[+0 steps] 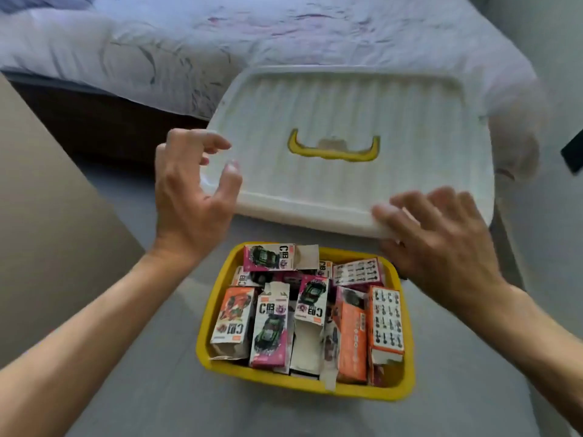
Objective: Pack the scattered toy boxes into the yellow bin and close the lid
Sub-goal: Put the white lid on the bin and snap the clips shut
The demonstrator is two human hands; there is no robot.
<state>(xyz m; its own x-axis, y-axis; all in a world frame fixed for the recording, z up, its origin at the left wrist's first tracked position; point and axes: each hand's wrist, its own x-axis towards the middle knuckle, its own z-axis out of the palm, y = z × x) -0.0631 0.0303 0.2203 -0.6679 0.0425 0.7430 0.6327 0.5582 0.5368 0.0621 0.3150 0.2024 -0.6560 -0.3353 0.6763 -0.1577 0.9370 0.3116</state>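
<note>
The yellow bin stands on the grey floor, filled with several pink and orange toy boxes lying and standing in it. A white lid with a yellow handle hangs tilted above and behind the bin. My right hand grips the lid's near right edge. My left hand is at the lid's near left corner, fingers spread, thumb touching the rim.
A bed with a pale rumpled quilt runs across the back. A brown cardboard panel stands at the left. A dark object pokes in at the right edge.
</note>
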